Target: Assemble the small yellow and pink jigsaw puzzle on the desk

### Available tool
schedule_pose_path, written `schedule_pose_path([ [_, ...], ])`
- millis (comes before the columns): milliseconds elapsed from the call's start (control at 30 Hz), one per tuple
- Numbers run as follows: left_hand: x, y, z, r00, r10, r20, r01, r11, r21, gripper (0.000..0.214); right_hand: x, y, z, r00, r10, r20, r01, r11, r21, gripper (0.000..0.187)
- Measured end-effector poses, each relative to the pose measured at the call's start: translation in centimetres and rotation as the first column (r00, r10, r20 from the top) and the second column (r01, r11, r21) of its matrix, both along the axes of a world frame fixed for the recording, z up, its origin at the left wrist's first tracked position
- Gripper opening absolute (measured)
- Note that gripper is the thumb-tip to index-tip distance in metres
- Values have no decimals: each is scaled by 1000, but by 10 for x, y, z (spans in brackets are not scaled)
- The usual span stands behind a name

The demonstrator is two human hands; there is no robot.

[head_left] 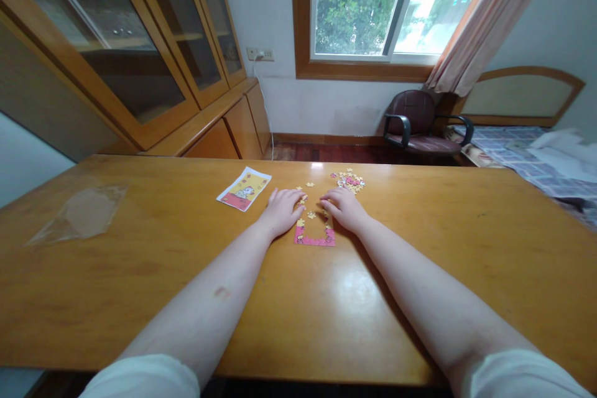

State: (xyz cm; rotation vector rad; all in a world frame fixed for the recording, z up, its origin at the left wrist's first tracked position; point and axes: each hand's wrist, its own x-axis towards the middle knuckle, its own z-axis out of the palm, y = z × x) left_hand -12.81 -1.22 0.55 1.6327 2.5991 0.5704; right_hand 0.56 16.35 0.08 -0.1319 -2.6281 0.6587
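Observation:
A small, partly joined jigsaw frame (314, 237) with pink and yellow edges lies on the wooden table (140, 261). My left hand (282, 209) rests palm down at its upper left, fingers curled, fingertips touching loose pieces (303, 200). My right hand (342, 205) lies at the frame's upper right, fingers bent and pressed onto the puzzle's top edge. A heap of loose pieces (351, 181) sits just beyond my right hand. A printed reference card (244, 188) with a cartoon picture lies to the left of my left hand.
A clear plastic bag (79, 214) lies at the table's far left. Glass-fronted wooden cabinets (153, 43) line the left wall. A dark armchair (422, 124) stands under the window, and a bed (536, 155) with a patterned cover is at the right.

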Motion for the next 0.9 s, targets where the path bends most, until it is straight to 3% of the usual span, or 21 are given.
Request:
schedule_pose_path([
  [267,-1,0,-2,1000,8,-3,-8,1000,-28,34,0,0,0,1000,7,4,-7,1000,4,23],
  [567,-7,0,2,995,97,16,-98,993,67,31,-1,1,-1,1000,9,11,-9,1000,11,23],
  [900,-4,1,3,997,-78,10,78,997,13,33,0,0,1,1000,-4,26,4,1000,2,23],
])
